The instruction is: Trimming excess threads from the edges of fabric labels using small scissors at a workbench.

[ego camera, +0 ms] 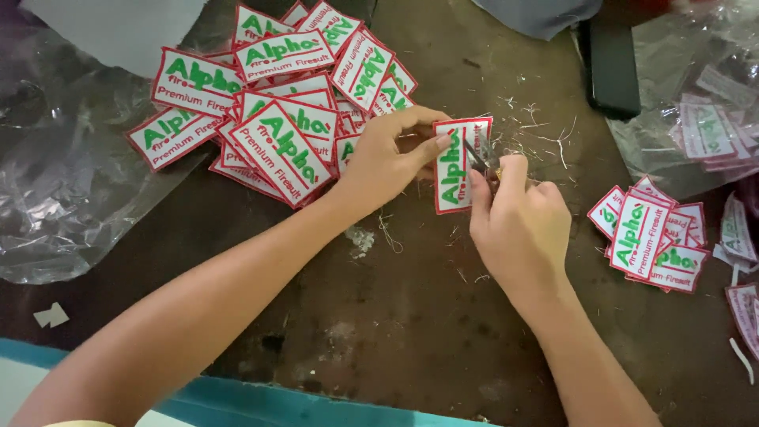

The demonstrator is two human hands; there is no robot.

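**A thin embroidered patch, pinched at one edge while small snips work the other**

The left hand [385,162] holds a rectangular patch [457,170] just above the dark worktop [411,316], roughly in the middle of the view. The patch is white with green lettering and a red stitched border, and it stands on its short end, slightly tilted. The left fingers [431,142] are clenched on its left long edge near the top, thumb on one face and fingertips on the other. The right hand [518,229] is closed around a small pair of thread snips [482,162], whose dark blades meet the patch's right edge.

Judged by its look, the patch is very light and flat, with enough body from the dense stitching to keep its shape when held by one side; it would bend rather than break. The embroidered face probably gives good grip, so a light pinch should do. The border is the sensible place to hold it, well apart from the blades, since a grip near the cutting side would put fingertips in the way.

To the upper left lies a loose pile of patches [277,103], overlapping at all angles and touching the left wrist. A smaller stack of patches [648,237] sits to the right, well apart from the hands. Clipped thread ends [545,134] are scattered over the worktop beyond the hands. Crumpled clear plastic [55,182] lies at the far left, and a clear bag of patches [704,119] at the upper right, beside a dark flat object [610,63].
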